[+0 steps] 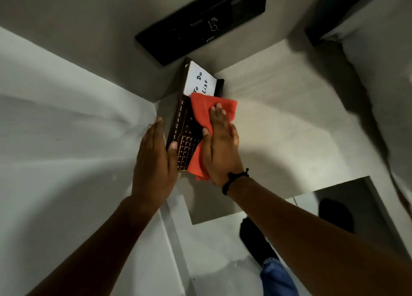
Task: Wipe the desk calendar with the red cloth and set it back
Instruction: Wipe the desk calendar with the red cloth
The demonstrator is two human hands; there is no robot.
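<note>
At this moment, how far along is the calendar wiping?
Mid-wipe. The right hand presses the red cloth flat on the desk calendar, covering its right half; the "To Do List" panel is mostly uncovered. The left hand steadies the calendar's left edge, thumb on it. How much has been wiped can't be told. Left: finish wiping, then set it back.

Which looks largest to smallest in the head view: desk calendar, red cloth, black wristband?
1. Desk calendar, though the cloth covers part of it.
2. Red cloth, partly hidden under the right hand.
3. Black wristband, clearly smallest.
</note>
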